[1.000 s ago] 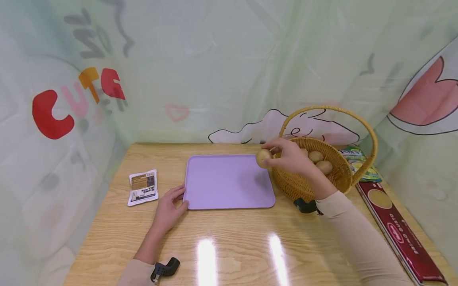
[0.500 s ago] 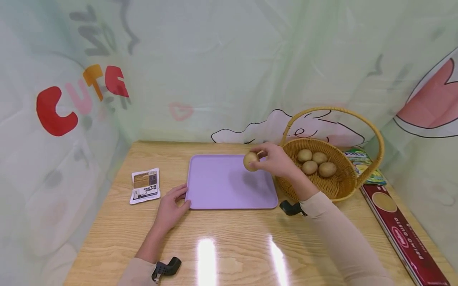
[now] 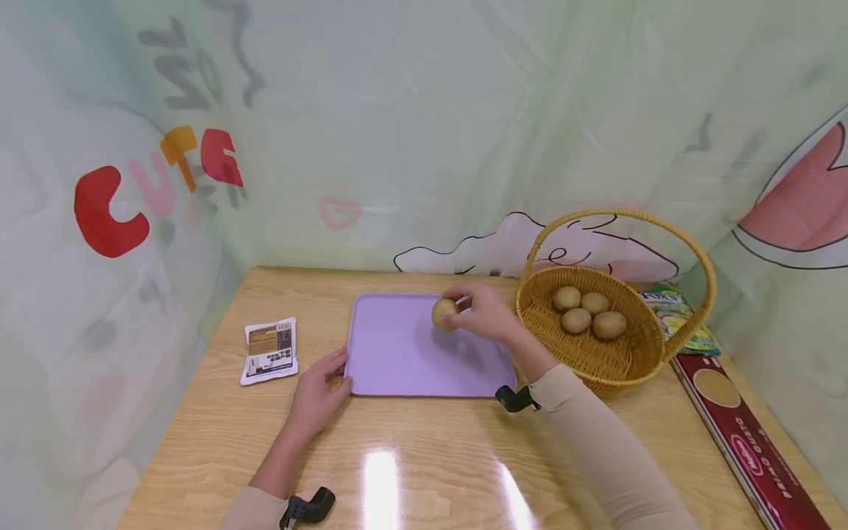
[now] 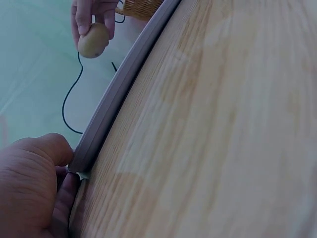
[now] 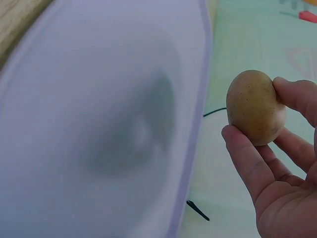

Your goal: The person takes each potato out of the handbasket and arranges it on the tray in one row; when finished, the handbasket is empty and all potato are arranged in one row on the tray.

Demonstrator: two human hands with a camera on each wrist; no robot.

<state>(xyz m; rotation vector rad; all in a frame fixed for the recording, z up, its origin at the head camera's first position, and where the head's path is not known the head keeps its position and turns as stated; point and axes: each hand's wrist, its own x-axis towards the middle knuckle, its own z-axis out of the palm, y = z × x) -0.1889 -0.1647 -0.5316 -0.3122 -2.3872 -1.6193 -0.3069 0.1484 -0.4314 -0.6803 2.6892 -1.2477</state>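
My right hand (image 3: 486,315) pinches a small potato (image 5: 255,106) between thumb and fingertips. It holds the potato above the lilac tray (image 3: 404,368), over the far half, with a shadow on the tray below. Speckled and yellowish brown, the potato also shows in the left wrist view. At the tray's near left corner, my left hand (image 3: 318,394) grips the edge; in the left wrist view its thumb and a finger lie on either side of that corner. A wicker basket (image 3: 632,368) stands right of the tray with several potatoes (image 3: 575,320) inside.
The basket's tall handle (image 3: 616,213) arches over it. A white and brown packet (image 3: 270,352) lies left of the tray. Along the right table edge are a green and yellow bag (image 3: 682,324) and a long red pasta pack (image 3: 748,434). A curtain (image 3: 371,132) hangs behind the table.
My right hand has carried the potato leftward from the basket's rim to over the tray. The left hand stays at the tray's corner. The head view has shifted slightly.
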